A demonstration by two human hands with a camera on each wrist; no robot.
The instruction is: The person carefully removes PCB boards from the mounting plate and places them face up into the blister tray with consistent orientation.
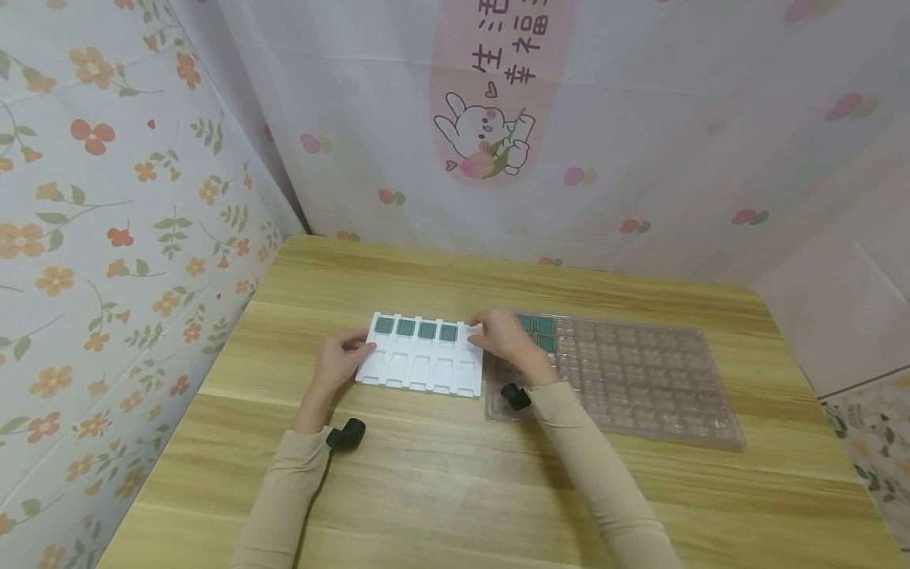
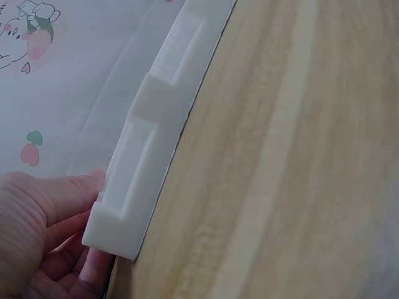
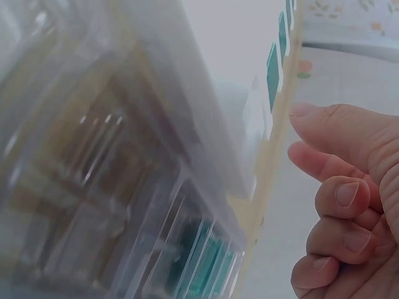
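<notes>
White tray (image 1: 419, 348) with green chips (image 1: 406, 326) sits at clear tray's (image 1: 640, 371) 9 o'clock. Left hand (image 1: 334, 362) pinches white tray's 9 o'clock edge; right hand (image 1: 505, 336) at its 2 o'clock corner, fingertips (image 3: 300, 153) slightly parted, gripping nothing.

A wood-grained worktop (image 1: 441, 506) with rounded far corners is standing before a pale curtain (image 1: 640, 134), which is showing scattered fruit prints (image 1: 572, 176), a rabbit (image 1: 478, 126) on a pink patch (image 1: 455, 67) and Chinese characters (image 1: 524, 75). On the left, a white cloth (image 1: 135, 265) is hanging, bearing orange flowers (image 1: 92, 67) and leaves (image 1: 208, 137). On the right, a pale surface (image 1: 839, 316) is meeting a leaf-patterned surface (image 1: 878, 431) along a dark line (image 1: 863, 382), and soft light is falling
</notes>
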